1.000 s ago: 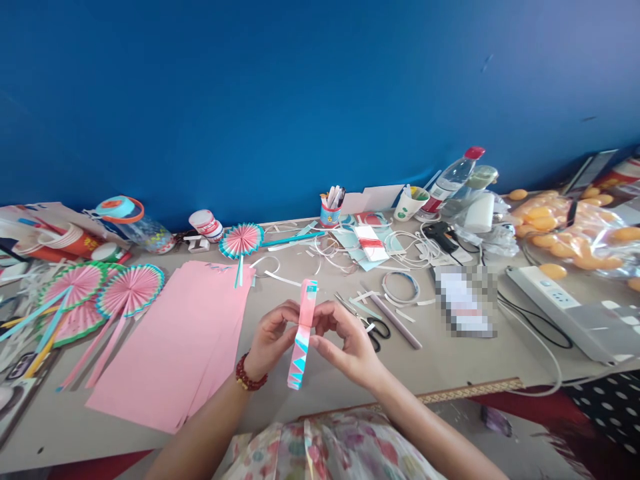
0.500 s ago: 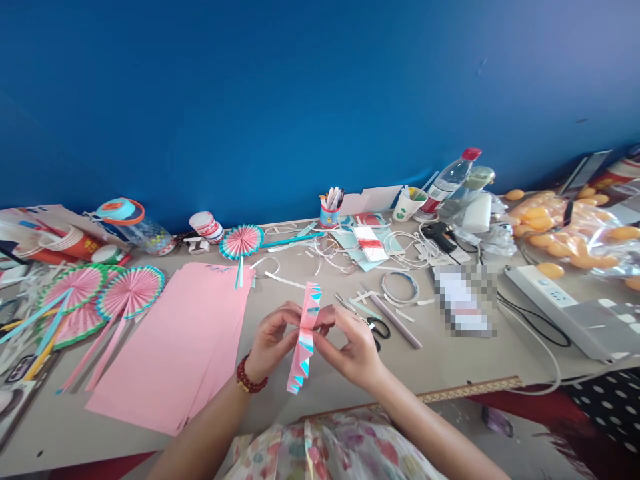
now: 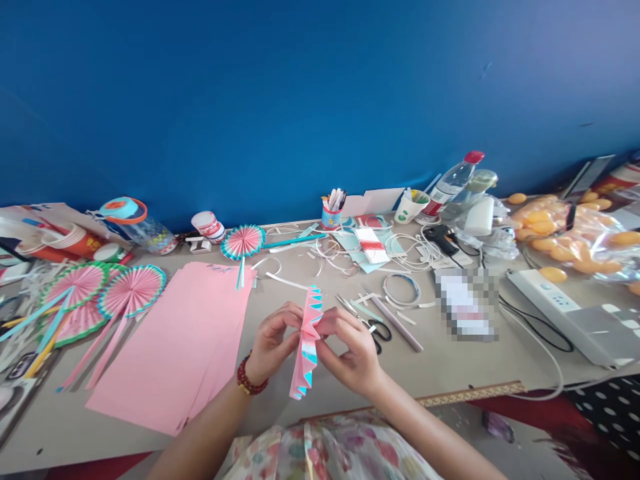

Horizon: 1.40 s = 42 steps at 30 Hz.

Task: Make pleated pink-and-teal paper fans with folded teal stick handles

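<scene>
A pleated pink paper strip with teal triangle edging (image 3: 307,343) stands upright above the table's near edge, pinched at its middle so both ends fan out. My left hand (image 3: 273,341), with a red bead bracelet on the wrist, pinches it from the left. From the right, my right hand (image 3: 350,347) grips the same middle fold. A stack of pink paper sheets (image 3: 185,340) lies just left of my hands. Scissors (image 3: 367,323) rest on the table right behind my right hand.
Finished pink paper fans (image 3: 110,297) lie at the left, another fan (image 3: 243,241) further back. A pen cup (image 3: 331,212), paper cup (image 3: 410,207), water bottle (image 3: 450,183), glue gun (image 3: 440,237), paper strips, power strip (image 3: 560,303) and a bag of orange balls (image 3: 565,233) crowd the back and right.
The folded strip was a flat closed stack; its two ends have now spread into a fan shape as both hands pinch the middle. The hands have stayed in about the same place.
</scene>
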Motion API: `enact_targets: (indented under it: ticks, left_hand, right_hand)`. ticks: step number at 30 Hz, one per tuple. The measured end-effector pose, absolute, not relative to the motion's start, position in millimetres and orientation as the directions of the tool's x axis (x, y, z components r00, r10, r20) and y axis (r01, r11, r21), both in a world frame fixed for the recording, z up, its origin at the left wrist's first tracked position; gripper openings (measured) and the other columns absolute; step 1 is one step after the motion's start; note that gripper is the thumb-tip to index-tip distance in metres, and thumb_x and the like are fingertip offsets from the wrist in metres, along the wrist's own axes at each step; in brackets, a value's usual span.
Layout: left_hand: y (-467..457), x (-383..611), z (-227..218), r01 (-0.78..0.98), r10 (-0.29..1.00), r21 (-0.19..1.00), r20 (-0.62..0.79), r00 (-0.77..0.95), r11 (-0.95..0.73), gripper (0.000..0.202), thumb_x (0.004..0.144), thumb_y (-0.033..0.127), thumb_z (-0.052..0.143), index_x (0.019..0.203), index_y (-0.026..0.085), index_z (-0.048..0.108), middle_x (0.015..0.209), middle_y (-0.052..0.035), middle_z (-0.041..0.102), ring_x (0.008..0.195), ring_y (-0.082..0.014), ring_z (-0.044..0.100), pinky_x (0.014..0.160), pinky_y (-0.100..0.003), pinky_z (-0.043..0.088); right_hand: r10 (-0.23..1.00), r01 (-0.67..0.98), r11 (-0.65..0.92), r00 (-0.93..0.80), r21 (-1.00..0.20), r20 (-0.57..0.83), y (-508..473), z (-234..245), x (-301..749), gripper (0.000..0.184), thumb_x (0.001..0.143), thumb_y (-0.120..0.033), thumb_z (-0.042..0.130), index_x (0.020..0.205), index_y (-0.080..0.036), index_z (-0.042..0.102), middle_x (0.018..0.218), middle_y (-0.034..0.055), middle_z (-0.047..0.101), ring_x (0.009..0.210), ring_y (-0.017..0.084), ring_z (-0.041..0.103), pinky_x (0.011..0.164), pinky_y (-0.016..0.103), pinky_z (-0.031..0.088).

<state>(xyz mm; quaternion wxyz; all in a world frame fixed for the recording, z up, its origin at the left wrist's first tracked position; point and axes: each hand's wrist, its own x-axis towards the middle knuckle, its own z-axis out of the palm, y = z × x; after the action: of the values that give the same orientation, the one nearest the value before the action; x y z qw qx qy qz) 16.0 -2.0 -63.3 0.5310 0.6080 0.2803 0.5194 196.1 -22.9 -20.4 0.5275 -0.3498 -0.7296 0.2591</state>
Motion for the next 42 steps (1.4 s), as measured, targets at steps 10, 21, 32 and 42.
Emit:
enact_targets:
  ticks: [10, 21, 32, 42]
  left_hand:
    - [0, 16, -60, -0.175, 0.868, 0.913, 0.405, 0.287, -0.368, 0.002, 0.09, 0.026, 0.065, 0.09, 0.026, 0.067, 0.091, -0.0066, 0.067, 0.091, -0.0245, 0.059, 0.083, -0.045, 0.046]
    - [1, 16, -60, -0.095, 0.859, 0.907, 0.419, 0.293, -0.41, 0.004, 0.092, 0.021, 0.062, 0.088, 0.02, 0.063, 0.091, -0.0065, 0.067, 0.09, -0.0219, 0.06, 0.083, -0.038, 0.048]
    - [1, 17, -58, -0.052, 0.84, 0.889, 0.447, 0.308, -0.454, 0.007, 0.092, 0.014, 0.06, 0.088, 0.02, 0.061, 0.09, -0.0054, 0.065, 0.09, -0.02, 0.059, 0.083, -0.036, 0.047]
    - [1, 17, -60, -0.053, 0.849, 0.893, 0.441, 0.292, -0.446, 0.006, 0.091, 0.015, 0.06, 0.09, 0.02, 0.062, 0.086, -0.0048, 0.062, 0.088, -0.0198, 0.058, 0.083, -0.036, 0.046]
  right_hand:
    - [0.669, 0.359, 0.734, -0.237, -0.577, 0.704, -21, -14, 196, 0.02, 0.084, -0.009, 0.057, 0.094, -0.025, 0.064, 0.082, 0.0042, 0.068, 0.066, 0.018, 0.057, 0.06, 0.032, 0.047]
    - [0.658, 0.384, 0.738, -0.229, -0.554, 0.718, -19, -14, 203, 0.018, 0.084, -0.01, 0.061, 0.096, -0.024, 0.063, 0.083, 0.0066, 0.069, 0.07, 0.019, 0.062, 0.062, 0.033, 0.049]
    - [0.613, 0.367, 0.772, -0.218, -0.519, 0.759, -21, -11, 202, 0.022, 0.083, -0.004, 0.056, 0.095, -0.022, 0.061, 0.079, 0.005, 0.067, 0.065, 0.016, 0.057, 0.059, 0.03, 0.047]
    - [0.597, 0.322, 0.789, -0.198, -0.524, 0.777, -20, -2, 205, 0.026, 0.081, 0.0, 0.058, 0.097, -0.02, 0.062, 0.081, 0.0078, 0.068, 0.068, 0.018, 0.061, 0.061, 0.031, 0.049]
